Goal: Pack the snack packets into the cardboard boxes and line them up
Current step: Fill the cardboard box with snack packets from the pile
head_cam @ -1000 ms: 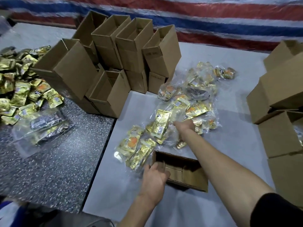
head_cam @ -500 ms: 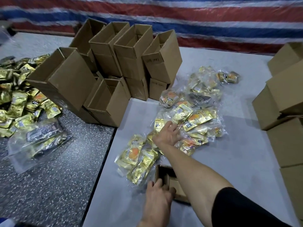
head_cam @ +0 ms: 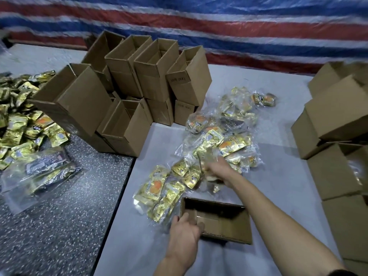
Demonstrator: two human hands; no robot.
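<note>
Open box sat near centre on the right table, left hand on its left wall. Packet pile lay just beyond the box, trailing off far-right. Right hand was in the pile's near end, grip too blurred to read. Stacked boxes stood far-left of the pile, straddling the seam between the tables. Left table carried a packet heap at its left edge, bagged bundle nearer. Second box stack ran along the right edge. Tarp hung behind everything.
</note>
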